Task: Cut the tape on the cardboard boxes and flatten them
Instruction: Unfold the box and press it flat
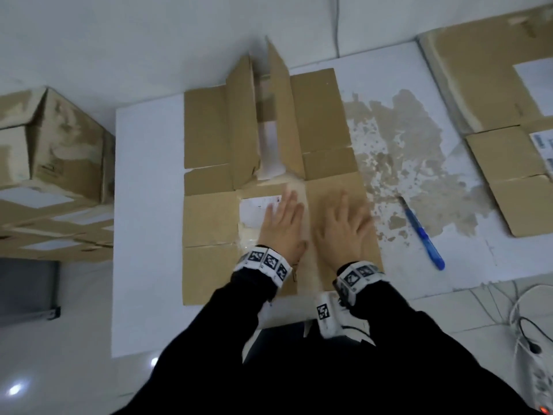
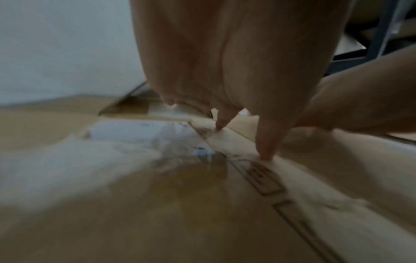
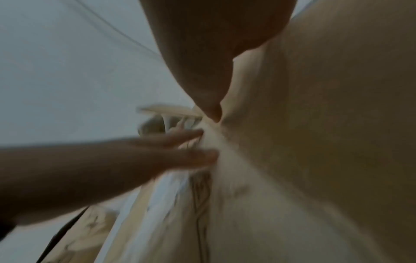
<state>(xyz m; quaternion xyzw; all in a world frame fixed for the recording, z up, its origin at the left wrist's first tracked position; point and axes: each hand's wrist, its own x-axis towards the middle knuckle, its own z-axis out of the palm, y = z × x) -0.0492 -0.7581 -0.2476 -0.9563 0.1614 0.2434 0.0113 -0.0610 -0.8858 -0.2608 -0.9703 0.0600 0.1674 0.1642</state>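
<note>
A brown cardboard box (image 1: 209, 217) lies spread out on the white table (image 1: 143, 205), its near panels flat and two far flaps (image 1: 278, 94) still standing up. My left hand (image 1: 282, 223) presses flat on it beside a white shipping label (image 1: 254, 209), fingers straight. My right hand (image 1: 344, 226) presses flat on the panel just to the right, fingers spread. In the left wrist view my left hand's fingertips (image 2: 266, 154) touch the cardboard (image 2: 157, 213) near the label (image 2: 146, 135). A blue utility knife (image 1: 425, 238) lies on the table to the right of my right hand.
A stack of taped boxes (image 1: 51, 163) stands at the left. Flattened cardboard (image 1: 496, 115) lies at the far right. The table's surface is worn brown (image 1: 419, 163) right of the box. Cables and a power strip (image 1: 535, 354) lie on the floor at lower right.
</note>
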